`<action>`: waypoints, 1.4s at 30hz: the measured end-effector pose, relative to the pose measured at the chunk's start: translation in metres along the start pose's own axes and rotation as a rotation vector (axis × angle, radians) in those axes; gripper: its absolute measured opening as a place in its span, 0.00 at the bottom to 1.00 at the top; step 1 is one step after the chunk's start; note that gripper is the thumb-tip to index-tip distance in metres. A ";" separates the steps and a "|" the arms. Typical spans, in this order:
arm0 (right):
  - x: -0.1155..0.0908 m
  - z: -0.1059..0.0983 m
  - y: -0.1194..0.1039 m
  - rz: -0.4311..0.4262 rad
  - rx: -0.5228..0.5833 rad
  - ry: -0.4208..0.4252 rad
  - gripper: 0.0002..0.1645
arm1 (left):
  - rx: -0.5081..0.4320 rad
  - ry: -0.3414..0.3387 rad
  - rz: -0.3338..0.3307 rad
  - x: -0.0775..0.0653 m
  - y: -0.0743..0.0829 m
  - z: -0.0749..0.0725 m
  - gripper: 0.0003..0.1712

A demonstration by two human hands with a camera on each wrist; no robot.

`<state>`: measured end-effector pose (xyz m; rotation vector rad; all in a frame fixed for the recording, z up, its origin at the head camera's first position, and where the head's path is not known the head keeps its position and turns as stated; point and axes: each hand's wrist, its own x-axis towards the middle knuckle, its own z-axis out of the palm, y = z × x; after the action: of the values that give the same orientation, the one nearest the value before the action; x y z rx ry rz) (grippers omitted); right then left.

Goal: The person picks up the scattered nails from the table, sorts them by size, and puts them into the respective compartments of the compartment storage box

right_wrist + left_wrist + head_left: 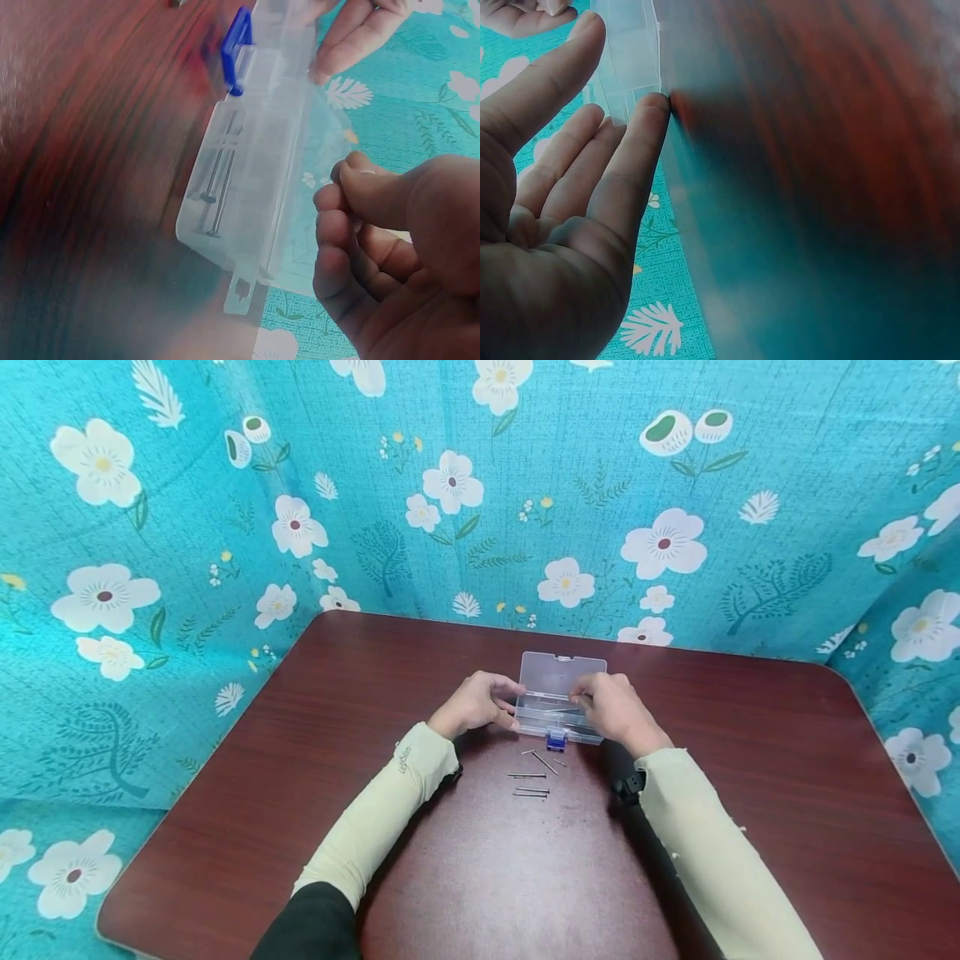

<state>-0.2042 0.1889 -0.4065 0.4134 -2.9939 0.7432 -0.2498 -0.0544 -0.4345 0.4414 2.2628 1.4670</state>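
Observation:
A clear plastic compartment box [534, 723] stands on the table with its lid [555, 673] raised at the back. My left hand [480, 703] is at the box's left end, its fingers [634, 150] nearly straight and touching the side. Over the right part of the box, my right hand [617, 710] has curled fingers, the thumb tip against the index finger; I cannot see anything between them. Nails [223, 180] lie in the front compartment at the right. Several loose nails [528, 775] lie on the table before the box.
A blue latch [556, 741] sticks out from the box's front. A second, clear latch [240, 289] juts out at its right end. The dark red table [375, 660] has rounded corners, with a flowered turquoise cloth [390, 485] hanging behind it and along the sides.

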 end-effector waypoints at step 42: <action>-0.058 0.031 -0.035 -0.231 0.124 -0.089 0.03 | -0.004 -0.007 0.001 0.000 -0.001 0.000 0.36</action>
<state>-0.1382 0.1589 -0.4231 0.8009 -2.9170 0.9113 -0.2504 -0.0545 -0.4350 0.4460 2.2543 1.4682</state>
